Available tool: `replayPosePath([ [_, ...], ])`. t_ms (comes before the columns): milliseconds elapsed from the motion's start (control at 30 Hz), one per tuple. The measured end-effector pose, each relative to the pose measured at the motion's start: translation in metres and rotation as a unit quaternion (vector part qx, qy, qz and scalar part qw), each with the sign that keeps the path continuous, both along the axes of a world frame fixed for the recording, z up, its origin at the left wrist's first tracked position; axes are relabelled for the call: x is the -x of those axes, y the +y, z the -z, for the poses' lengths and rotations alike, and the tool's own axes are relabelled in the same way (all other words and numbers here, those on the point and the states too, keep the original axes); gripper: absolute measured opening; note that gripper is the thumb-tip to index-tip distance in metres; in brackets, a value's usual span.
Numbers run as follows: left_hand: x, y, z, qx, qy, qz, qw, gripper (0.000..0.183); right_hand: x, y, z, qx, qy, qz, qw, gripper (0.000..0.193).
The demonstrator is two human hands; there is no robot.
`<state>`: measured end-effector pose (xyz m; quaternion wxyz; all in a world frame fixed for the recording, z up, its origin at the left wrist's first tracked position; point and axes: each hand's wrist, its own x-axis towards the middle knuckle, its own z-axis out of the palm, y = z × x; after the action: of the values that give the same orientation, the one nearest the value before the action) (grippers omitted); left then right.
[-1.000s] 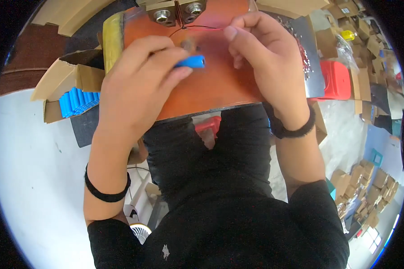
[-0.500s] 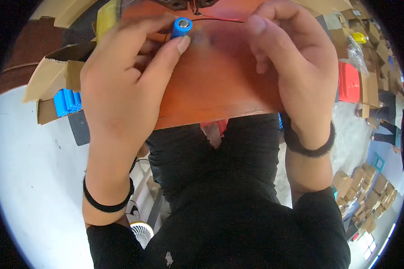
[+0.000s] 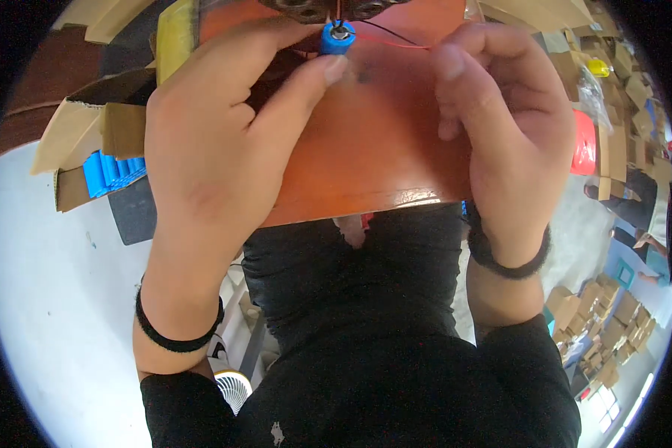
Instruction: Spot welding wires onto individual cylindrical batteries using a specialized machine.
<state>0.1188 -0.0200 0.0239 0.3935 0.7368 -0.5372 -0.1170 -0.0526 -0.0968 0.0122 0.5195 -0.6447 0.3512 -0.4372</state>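
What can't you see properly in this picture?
All in the head view:
- The blue battery's lower end: the left hand covers it.
- The far end of the red wire: hidden by the right hand's fingers.
- The top of the dark machine: cut off by the upper edge.
- How many blue tubes there are: the cardboard box hides some.
- Whether wire touches the battery: too small to tell.

Passable between left hand (image 3: 216, 142) and right hand (image 3: 511, 123), over near half of bench (image 3: 381, 157). Barred farther out by metal fixture (image 3: 325, 7) and blue cylinder (image 3: 337, 45); crossed rightward by red and black wires (image 3: 407, 45). Hemmed beyond left hand by cardboard box (image 3: 123, 128).
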Motion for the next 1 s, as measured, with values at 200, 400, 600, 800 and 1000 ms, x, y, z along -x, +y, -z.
replayPosePath([
  [200, -0.002, 0.003, 0.000, -0.009, 0.051, -0.033, 0.998, 0.029, -0.003, 0.002, -0.004, -0.003, -0.003, 0.004, 1.000, 0.012],
  [400, -0.001, 0.002, -0.005, -0.007, 0.044, 0.022, 0.999, 0.027, -0.002, 0.002, -0.008, -0.063, -0.026, -0.017, 0.998, 0.008],
  [600, -0.003, 0.003, -0.004, -0.012, 0.045, 0.035, 0.998, 0.030, -0.003, 0.002, -0.005, -0.040, 0.019, -0.008, 0.999, 0.007],
  [800, -0.004, 0.002, -0.002, -0.005, 0.062, 0.038, 0.997, 0.032, -0.003, 0.002, -0.004, -0.003, 0.017, 0.017, 1.000, 0.011],
  [1000, -0.005, 0.003, 0.000, 0.012, 0.042, 0.042, 0.998, 0.031, -0.002, 0.002, -0.004, -0.016, -0.001, 0.008, 1.000, 0.011],
])
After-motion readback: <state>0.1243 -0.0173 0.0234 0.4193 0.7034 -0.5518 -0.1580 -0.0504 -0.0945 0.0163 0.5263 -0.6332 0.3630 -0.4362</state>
